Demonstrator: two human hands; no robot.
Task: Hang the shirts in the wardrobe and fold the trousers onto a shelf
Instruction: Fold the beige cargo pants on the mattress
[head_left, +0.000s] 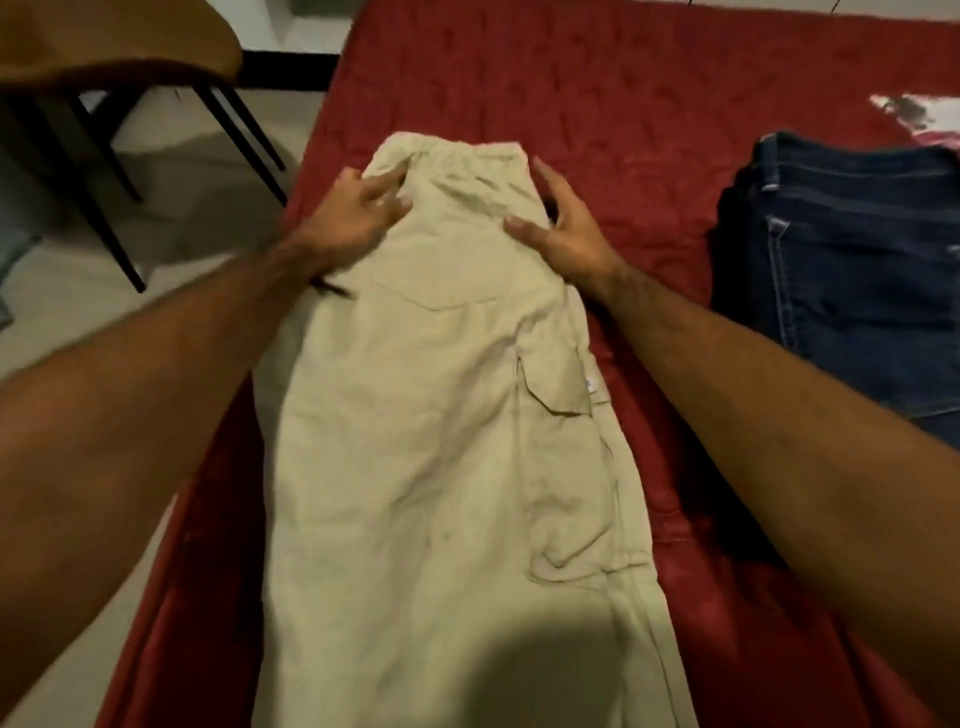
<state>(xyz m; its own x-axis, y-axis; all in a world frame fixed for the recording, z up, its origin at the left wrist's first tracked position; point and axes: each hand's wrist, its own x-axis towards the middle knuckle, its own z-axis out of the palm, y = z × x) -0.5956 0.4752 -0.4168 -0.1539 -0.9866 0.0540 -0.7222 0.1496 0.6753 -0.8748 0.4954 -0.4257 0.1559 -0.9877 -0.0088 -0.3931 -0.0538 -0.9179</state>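
Observation:
Beige cargo trousers (447, 441) lie lengthwise on the red bed cover (597, 93), folded leg over leg, waistband at the far end. My left hand (353, 218) rests flat on the left side of the waist area, fingers straight and pointing away from me. My right hand (566, 223) presses on the right edge of the waist, thumb spread onto the cloth. Dark blue jeans (852, 280) lie folded on the bed to the right, apart from both hands.
A chair with a brown seat and black legs (119, 57) stands on the pale floor (171, 218) left of the bed. A white and red patterned patch of cloth (914, 117) shows at the far right. The bed's left edge runs beside the trousers.

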